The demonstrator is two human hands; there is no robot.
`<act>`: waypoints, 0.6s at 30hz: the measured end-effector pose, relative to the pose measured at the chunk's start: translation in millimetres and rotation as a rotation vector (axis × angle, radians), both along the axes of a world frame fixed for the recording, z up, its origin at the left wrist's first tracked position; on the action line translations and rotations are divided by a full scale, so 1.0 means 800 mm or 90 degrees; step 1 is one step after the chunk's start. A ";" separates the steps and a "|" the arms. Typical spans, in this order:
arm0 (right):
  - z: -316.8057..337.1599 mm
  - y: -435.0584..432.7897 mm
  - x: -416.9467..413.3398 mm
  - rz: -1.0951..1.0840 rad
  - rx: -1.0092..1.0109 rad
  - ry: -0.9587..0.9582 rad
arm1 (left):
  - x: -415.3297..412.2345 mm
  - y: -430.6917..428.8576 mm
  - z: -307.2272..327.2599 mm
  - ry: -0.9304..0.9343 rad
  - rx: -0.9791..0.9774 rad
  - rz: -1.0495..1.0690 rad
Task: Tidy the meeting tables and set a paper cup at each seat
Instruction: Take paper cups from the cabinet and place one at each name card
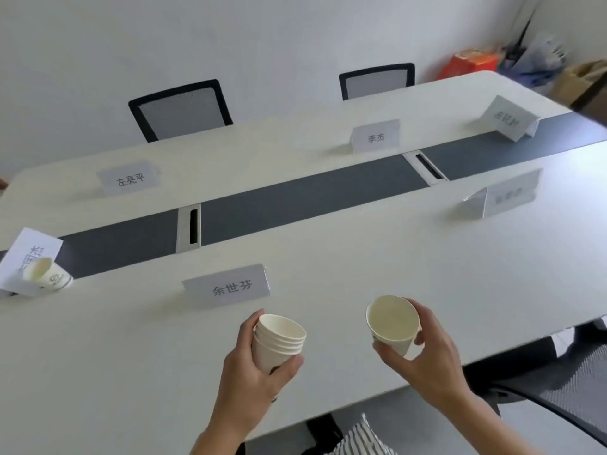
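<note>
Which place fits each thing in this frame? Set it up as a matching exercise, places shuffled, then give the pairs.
Things:
1. stack of cups
2. tilted cup
3. set-down cup
4. name card

Places:
A. standing just beyond both hands
B. in the right hand
C. left end of the table
D. in the left hand

Pairs: 1-D, 2-B, 3-C, 4-A

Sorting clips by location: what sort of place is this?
Probably an office meeting room: a long table with name cards at the seats and mesh chairs behind it.
</note>
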State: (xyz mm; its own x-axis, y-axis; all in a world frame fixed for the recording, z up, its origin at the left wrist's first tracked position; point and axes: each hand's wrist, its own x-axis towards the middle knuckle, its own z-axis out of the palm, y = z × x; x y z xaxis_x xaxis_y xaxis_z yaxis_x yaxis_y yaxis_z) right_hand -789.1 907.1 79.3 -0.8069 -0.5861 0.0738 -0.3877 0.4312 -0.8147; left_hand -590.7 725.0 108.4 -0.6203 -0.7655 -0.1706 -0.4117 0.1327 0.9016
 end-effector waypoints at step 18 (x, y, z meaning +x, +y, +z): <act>-0.117 -0.375 -0.112 0.153 0.195 -0.098 | -0.056 -0.279 -0.083 -0.060 0.022 0.103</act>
